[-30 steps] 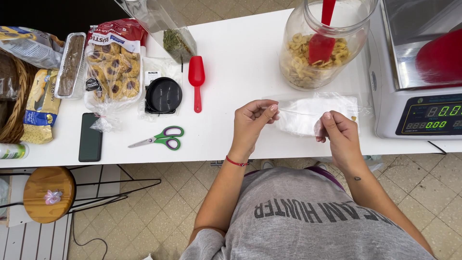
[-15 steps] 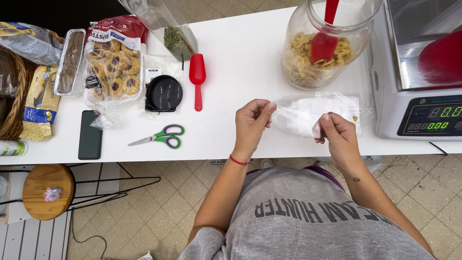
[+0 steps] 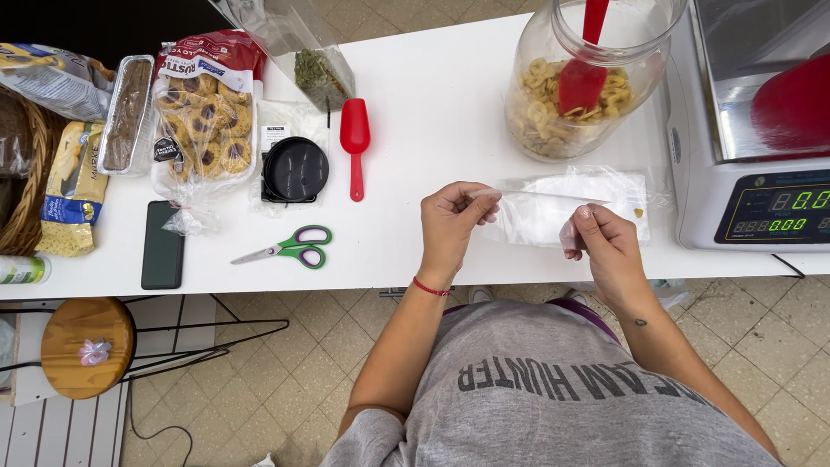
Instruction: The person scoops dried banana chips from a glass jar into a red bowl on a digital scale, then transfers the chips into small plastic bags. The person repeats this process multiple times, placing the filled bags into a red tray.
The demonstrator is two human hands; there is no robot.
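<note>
I hold a clear plastic bag flat over the front of the white table, near its edge. My left hand pinches the bag's left end between thumb and fingers. My right hand pinches its lower edge further right. A small yellow crumb lies inside the bag near its right side. Just behind the bag stands a large glass jar of banana chips with a red scoop stuck in it.
A digital scale with a red bowl on it stands at the right. Left of my hands lie scissors, a second red scoop, a black lid, a cookie bag, a phone and a basket. A wooden stool stands below.
My hands have drawn the bag out flatter and longer. My right hand has slid slightly down along its lower edge.
</note>
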